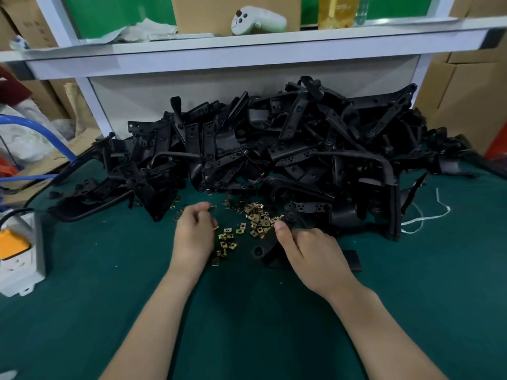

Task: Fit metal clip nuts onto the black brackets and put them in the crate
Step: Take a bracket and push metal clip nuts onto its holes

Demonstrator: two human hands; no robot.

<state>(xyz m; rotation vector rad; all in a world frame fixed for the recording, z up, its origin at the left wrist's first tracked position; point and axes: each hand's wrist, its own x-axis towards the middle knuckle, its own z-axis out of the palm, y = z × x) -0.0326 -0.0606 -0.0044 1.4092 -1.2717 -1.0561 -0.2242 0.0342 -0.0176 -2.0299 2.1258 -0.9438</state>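
Green table [247,338] w/ bare felt all around the forearms, nearest side wide open. Beyond both hands a big heap of black brackets [274,144] runs left-right across the far half, backed against a white shelf frame [219,58], so no room past it. Far left of the left hand, at the table edge, a white power strip [22,259] w/ an orange block on top. Right hand [310,250] clamps one black bracket [267,249], thumb on top; its long axis runs diagonally, holed end pointing near-left toward the left hand, other end hidden under the palm, a flat black part showing just right of the wrist. Left hand [194,231] curled loosely, fingertips down among the clip nuts [258,223]; can't tell if it pinches one. Nuts lie scattered betw. the two hands and just beyond them, up to the heap's foot.
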